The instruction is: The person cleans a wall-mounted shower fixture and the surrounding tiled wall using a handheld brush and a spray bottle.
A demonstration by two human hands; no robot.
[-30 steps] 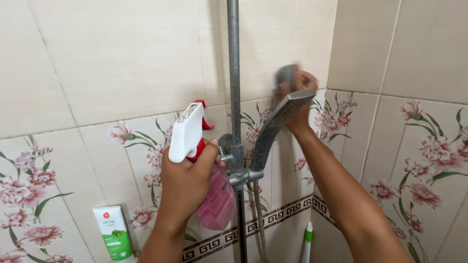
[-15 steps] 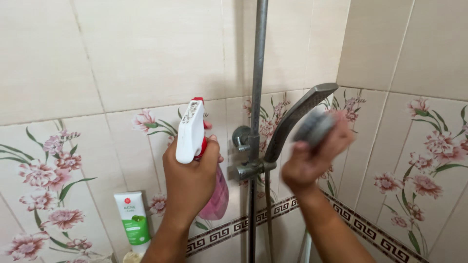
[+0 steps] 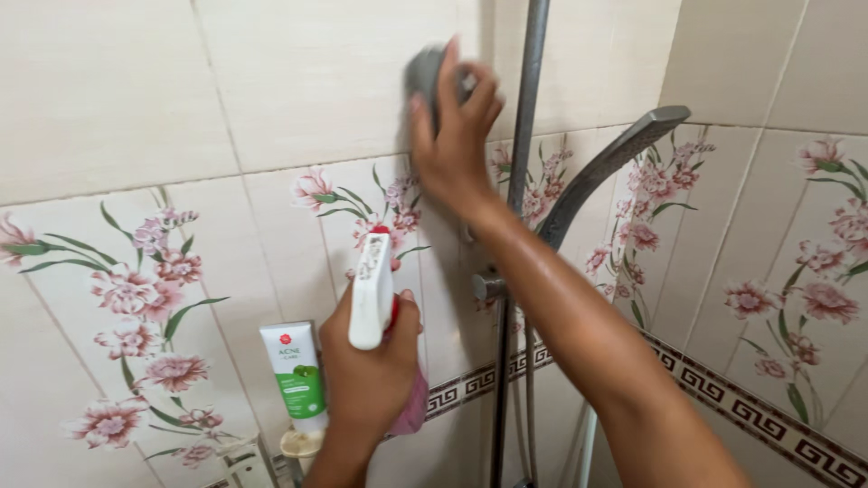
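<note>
A tiled wall fills most of the view: plain cream tiles above, tiles with pink flowers and green leaves below, and a dark patterned border strip low down that runs into the corner on the right. A grey metal shower pole stands upright against the wall, right of centre. A grey shower head leans up and to the right from the pole, its flat face at the top.

The right hand reaches across in front of the pole, its forearm passing over the pole's lower part. It is closed around a dark grey scrubber and presses it flat to a plain cream tile just left of the pole. The scrubber is blurred, so its exact shape is hard to tell.

The left hand is lower, near the flowered tiles, wrapped around the neck of a spray bottle with a white head, red trigger and pink body. The nozzle points up toward the wall.

Just left of that hand, a white and green tube stands upright, cap down, on a small holder.
</note>
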